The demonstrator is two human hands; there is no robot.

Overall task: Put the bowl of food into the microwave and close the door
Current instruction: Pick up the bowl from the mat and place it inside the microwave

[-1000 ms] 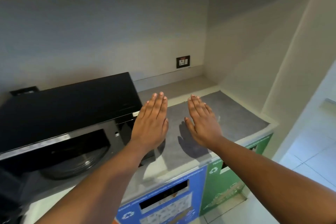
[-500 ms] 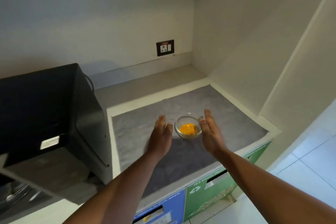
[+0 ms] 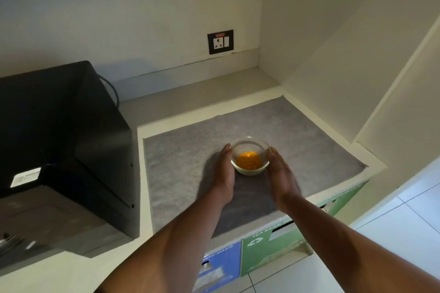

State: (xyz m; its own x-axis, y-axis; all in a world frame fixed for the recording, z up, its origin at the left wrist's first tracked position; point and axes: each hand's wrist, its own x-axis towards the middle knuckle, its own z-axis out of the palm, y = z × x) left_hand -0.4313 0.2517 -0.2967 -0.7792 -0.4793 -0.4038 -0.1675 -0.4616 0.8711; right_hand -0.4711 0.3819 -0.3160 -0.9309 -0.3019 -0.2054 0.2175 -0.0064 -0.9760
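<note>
A small clear glass bowl [image 3: 250,147] with orange-yellow food in its bottom sits on the grey mat [image 3: 185,150] in the middle of the counter. My left hand [image 3: 225,173] cups the bowl's left side and my right hand [image 3: 278,173] cups its right side; both touch the rim. The black microwave [image 3: 59,126] stands at the left, its door [image 3: 47,216] swung down and open at the lower left; its inside is out of view.
A wall socket [image 3: 220,41] sits on the back wall, and a cable [image 3: 112,90] runs behind the microwave. The side wall rises right of the mat. Below the counter front are blue [image 3: 221,266] and green [image 3: 269,252] recycling bin panels.
My view swung right from the microwave to the bowl. Both hands moved forward and closed in from beside the bowl onto its two sides.
</note>
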